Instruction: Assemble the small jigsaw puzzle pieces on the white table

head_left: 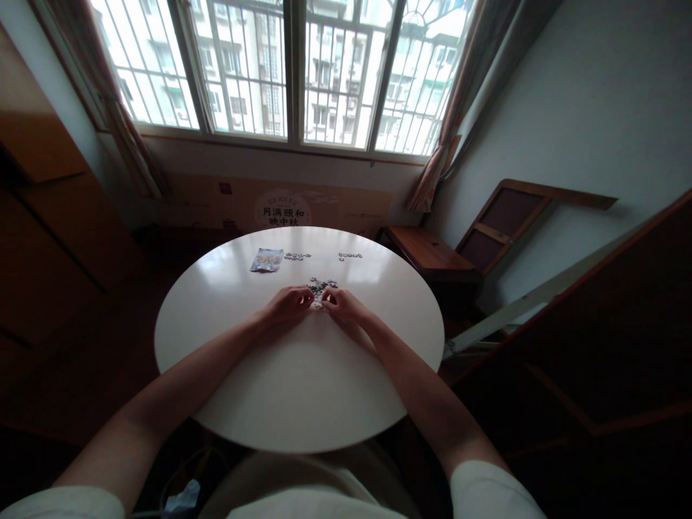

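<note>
Both of my hands rest on a round white table [303,389], close together at a small pile of dark jigsaw pieces [321,286]. My left hand [289,303] has its fingers curled at the pile's left edge. My right hand [342,305] is curled at the pile's right edge, fingertips pinched toward the left hand. What the fingers pinch is too small to name. Farther back lie a small printed picture card [267,259] and two short rows of joined pieces [297,256] [349,255].
A barred window [292,72] with curtains fills the far wall. Below it stands a flat cardboard box with print [281,205]. A low wooden bench [427,252] and leaning wooden panels [513,216] are at the right. Dark wooden furniture [48,238] stands at the left.
</note>
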Demonstrator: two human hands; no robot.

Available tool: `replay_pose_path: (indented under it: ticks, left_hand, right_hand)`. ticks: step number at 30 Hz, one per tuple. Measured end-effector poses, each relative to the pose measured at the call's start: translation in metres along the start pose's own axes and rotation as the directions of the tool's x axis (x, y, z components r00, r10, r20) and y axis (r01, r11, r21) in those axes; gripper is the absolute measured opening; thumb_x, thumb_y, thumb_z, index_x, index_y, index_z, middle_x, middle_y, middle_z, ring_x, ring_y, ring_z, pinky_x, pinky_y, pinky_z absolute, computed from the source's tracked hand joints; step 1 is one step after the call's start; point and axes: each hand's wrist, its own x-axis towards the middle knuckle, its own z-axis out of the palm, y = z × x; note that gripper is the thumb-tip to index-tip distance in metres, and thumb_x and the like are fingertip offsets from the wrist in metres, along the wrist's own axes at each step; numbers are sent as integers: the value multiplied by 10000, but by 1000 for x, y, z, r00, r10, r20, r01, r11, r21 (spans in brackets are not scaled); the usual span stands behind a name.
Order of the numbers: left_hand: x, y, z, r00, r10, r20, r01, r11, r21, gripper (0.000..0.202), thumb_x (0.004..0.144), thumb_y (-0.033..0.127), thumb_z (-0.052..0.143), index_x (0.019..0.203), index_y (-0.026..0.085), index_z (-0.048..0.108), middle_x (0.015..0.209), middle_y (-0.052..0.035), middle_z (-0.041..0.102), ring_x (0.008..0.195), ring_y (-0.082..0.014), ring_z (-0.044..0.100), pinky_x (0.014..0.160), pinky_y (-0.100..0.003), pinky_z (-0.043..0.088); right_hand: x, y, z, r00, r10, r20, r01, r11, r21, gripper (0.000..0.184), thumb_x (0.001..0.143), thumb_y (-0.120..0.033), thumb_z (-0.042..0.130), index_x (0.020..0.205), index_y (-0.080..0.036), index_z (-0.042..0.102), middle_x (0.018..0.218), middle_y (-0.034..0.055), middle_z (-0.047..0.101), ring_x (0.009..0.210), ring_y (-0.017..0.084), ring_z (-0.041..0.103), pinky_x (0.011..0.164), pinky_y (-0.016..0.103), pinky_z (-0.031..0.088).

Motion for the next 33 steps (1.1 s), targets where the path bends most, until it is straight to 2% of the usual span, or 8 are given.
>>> replay_pose_path:
  ticks: [33]
  left_hand:
    - [-1,1,0,1000,19,-6,-19,1000,19,167,798,210,496,791,148,652,682,-6,614,568,-78,496,563,-174,369]
  right_hand:
    - [2,2,2,999,-19,-38,20,999,34,162,825,-266,534,891,-146,621,614,-22,535,544,80,440,553,197,290]
